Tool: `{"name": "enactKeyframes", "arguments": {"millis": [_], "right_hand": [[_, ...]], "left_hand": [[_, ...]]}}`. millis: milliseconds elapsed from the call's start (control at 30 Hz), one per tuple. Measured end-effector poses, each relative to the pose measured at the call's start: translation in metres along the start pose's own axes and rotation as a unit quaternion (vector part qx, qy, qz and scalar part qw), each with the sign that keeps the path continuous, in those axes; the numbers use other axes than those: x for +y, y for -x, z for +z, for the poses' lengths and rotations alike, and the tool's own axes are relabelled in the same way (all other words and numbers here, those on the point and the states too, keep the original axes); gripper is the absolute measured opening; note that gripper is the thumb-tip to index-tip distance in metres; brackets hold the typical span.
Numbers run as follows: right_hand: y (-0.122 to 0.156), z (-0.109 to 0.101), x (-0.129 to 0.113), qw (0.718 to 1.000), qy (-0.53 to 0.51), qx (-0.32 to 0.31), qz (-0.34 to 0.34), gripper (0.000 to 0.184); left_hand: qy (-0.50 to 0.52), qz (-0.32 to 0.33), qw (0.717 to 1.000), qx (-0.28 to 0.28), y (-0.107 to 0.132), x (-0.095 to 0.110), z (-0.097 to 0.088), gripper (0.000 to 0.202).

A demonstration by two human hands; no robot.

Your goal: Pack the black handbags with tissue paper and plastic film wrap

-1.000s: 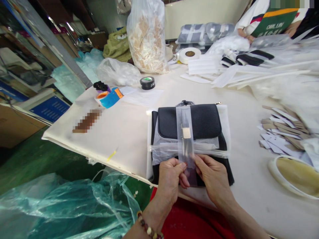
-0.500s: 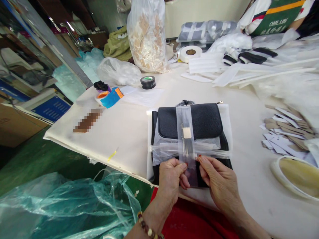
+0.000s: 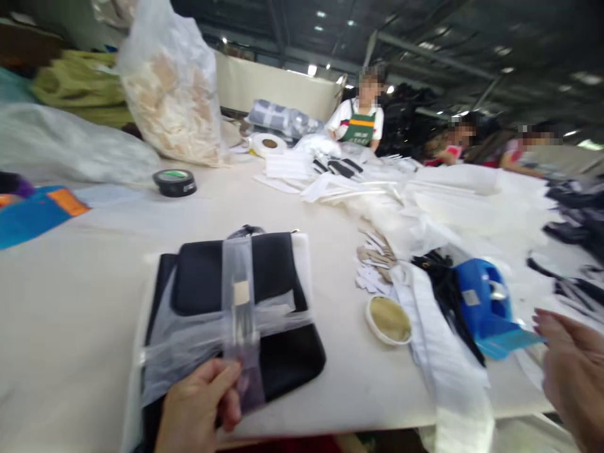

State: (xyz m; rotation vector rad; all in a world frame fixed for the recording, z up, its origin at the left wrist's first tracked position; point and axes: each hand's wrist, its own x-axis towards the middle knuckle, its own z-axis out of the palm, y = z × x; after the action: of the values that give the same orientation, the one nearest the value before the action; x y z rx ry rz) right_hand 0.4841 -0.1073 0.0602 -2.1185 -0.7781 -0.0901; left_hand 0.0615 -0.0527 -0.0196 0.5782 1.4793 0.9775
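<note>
Counting up: one black bag (image 3: 283, 355), one black tape roll (image 3: 174, 185), one round dish (image 3: 390, 319), a blue dispenser (image 3: 479, 296) off right, three people (image 3: 362, 131) across the way. Bag's right at the near edge of the bench (image 3: 70, 308), plenty of bare room to its left and a gap before the dish. Left hand (image 3: 198, 399) is pinching the filmy clear strip (image 3: 242, 321) low on the bag. Right hand (image 3: 573, 371) is at the translucent blue strip (image 3: 509, 343), too blurry to tell if it's gripping. Bag's flap (image 3: 271, 270) has rounded corners.
</note>
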Motion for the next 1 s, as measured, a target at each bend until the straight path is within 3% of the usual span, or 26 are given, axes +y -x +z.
{"name": "enactKeyframes", "arguments": {"millis": [67,100,133,200,267,333,400,500,600,867,1000], "right_hand": [[0.007,-0.012,-0.02,0.999,0.03,0.029,0.016,0.041],[0.017,-0.01,-0.029,1.0,0.024,0.009,0.009,0.04],[0.031,-0.002,-0.038,1.0,0.003,-0.024,-0.002,0.039],[0.068,0.024,-0.053,0.986,-0.058,-0.156,-0.024,0.041],[0.112,0.059,-0.068,0.94,-0.117,-0.31,-0.075,0.039],[0.156,0.094,-0.083,0.872,-0.164,-0.442,-0.133,0.033],[0.191,0.121,-0.099,0.828,-0.192,-0.505,-0.149,0.033],[0.218,0.147,-0.12,0.824,-0.198,-0.515,-0.129,0.041],[0.224,0.159,-0.133,0.817,-0.195,-0.53,-0.117,0.041],[0.228,0.164,-0.14,0.789,-0.281,-0.546,-0.007,0.034],[0.229,0.165,-0.14,0.786,-0.284,-0.55,0.012,0.032]], "left_hand": [[-0.014,-0.016,1.0,-0.021,-0.006,-0.001,0.0,0.034],[-0.009,-0.013,1.0,-0.021,-0.006,-0.001,0.0,0.033],[-0.002,-0.007,1.0,-0.02,-0.004,-0.001,0.001,0.033],[0.019,0.019,1.0,-0.001,0.001,0.001,0.004,0.033],[0.024,0.028,0.999,0.005,0.004,0.002,0.007,0.031],[0.036,0.031,0.999,0.01,0.003,0.002,0.01,0.028],[0.045,0.031,0.998,0.011,0.001,0.001,0.01,0.027],[0.054,0.03,0.998,0.013,0.002,0.002,0.011,0.026],[0.061,0.03,0.998,0.008,0.004,0.002,0.011,0.025],[0.07,0.025,0.997,-0.006,0.001,0.0,0.009,0.025],[0.077,0.024,0.997,-0.009,0.001,0.0,0.008,0.024]]}}
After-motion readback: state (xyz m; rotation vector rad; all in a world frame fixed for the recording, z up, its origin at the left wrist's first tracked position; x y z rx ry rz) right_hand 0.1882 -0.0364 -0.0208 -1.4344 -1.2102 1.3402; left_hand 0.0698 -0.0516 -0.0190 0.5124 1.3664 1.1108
